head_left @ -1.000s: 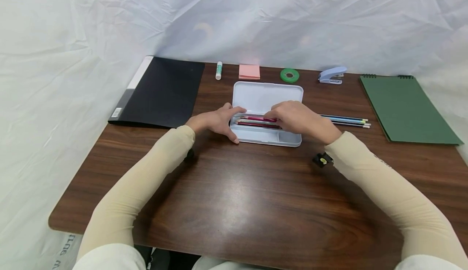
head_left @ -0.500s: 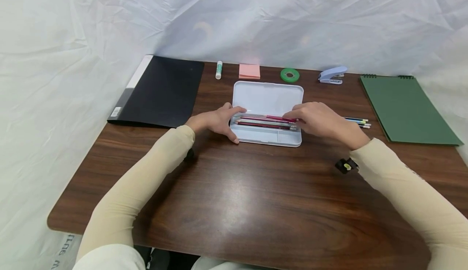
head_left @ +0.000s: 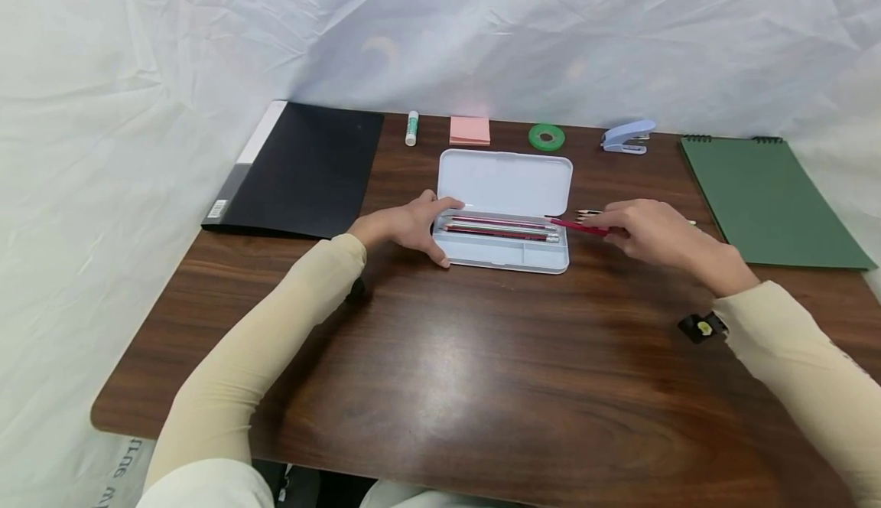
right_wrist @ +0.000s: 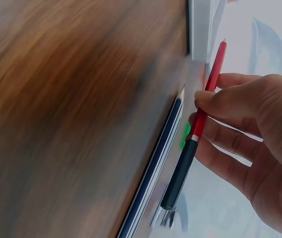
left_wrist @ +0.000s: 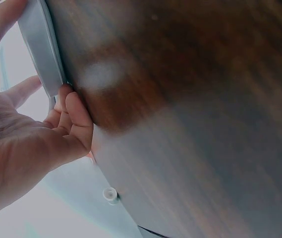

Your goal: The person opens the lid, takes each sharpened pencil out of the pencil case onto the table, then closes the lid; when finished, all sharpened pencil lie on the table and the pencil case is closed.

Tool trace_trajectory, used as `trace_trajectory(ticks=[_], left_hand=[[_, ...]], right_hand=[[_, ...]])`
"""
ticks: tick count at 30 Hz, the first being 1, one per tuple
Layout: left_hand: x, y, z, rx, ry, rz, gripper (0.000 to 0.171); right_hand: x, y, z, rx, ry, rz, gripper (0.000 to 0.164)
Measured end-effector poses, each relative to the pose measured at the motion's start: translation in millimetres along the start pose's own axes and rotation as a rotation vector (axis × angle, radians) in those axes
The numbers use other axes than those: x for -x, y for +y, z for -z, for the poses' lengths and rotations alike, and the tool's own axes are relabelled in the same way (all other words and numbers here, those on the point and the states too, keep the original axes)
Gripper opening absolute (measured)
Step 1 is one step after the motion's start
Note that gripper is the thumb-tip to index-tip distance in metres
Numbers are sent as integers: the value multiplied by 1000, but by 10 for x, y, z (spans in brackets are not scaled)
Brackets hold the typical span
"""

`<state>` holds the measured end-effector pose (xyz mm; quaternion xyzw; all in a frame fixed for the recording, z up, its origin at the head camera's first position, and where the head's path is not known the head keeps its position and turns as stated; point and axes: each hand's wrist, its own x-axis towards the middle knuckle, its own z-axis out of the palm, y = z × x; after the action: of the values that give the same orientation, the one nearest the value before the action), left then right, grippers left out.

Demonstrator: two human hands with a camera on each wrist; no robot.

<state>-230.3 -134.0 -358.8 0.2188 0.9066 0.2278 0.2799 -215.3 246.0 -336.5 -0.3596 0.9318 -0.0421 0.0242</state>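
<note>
A white pencil case [head_left: 482,252] lies with its lid folded back, several pencils [head_left: 505,232] in its rear compartment. My left hand [head_left: 415,225] grips the case's left end, thumb at the front edge and fingers towards the hinge; the left wrist view shows those fingers bent against the case wall [left_wrist: 44,47]. To the right of the case, my right hand [head_left: 650,232] pinches a slim red pen [right_wrist: 212,79] with a dark rear half between thumb and fingers. Its tip points left, overlapping the case's right end. Dark striped pencils [right_wrist: 155,158] lie on the table under that hand, partly hidden.
A black folder [head_left: 310,171] lies at left, a green spiral pad [head_left: 774,202] at right. Along the back stand a glue stick [head_left: 411,128], pink sticky notes [head_left: 470,131], green tape [head_left: 546,137] and a blue stapler [head_left: 628,136]. White sheeting [head_left: 440,41] hangs behind.
My right hand has moved right, out of the pencil case, drawing the red pen with it over the table beside the loose pencils. The left hand stays on the case.
</note>
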Motion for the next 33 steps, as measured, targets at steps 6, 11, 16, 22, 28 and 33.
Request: trace_trajectory(ticks=[6,11,16,22,28,33], left_hand=[[-8,-3,-1,-2,2,2,102],[-1,5,7,-1,-3,-2,102],[3,-7,7,0,-6,4,102],[-12,-12,-8,5,-3,-9,103],[-12,-7,-1,-1,-6,5,102],[-1,-5,10,-2,-11,8,100]], right_hand=[[156,158,-12,3,-1,-32,33],[268,257,-34,-2,6,-70,32],[307,318,-79,-2,7,-88,30],[323,375,-148,-4,-3,-109,28],[342,425,-188,10,33,-100,26],[368,472,-211,25,72,-108,22]])
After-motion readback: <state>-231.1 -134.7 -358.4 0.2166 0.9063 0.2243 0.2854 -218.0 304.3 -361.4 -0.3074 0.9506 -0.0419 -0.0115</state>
